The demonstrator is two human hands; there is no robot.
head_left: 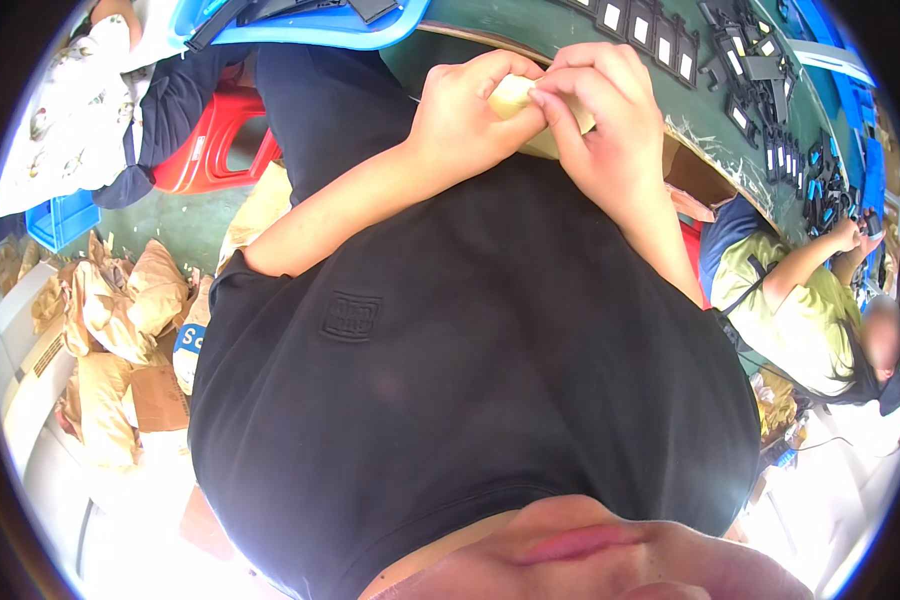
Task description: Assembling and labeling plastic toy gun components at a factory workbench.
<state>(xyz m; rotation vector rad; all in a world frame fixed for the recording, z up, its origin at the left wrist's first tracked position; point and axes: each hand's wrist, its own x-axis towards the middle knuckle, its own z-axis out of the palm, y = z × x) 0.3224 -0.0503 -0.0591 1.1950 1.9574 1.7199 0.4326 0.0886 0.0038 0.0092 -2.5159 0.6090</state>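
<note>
At the table's near edge, both hands, left hand (465, 115) and right hand (600, 120), pinched a pale paper-wrapped piece (515, 95); its thin wrapping might tear under the fingertips.

My only view is the head camera, looking steeply down along my black shirt (470, 340) from close above, toward the green table (570, 60) edge ahead, its fisheye rim bending floor and neighbours on both sides.

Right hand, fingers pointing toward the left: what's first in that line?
The pale tan piece that the right hand already pinches; just past it, the left hand. Depth is unclear.
</note>
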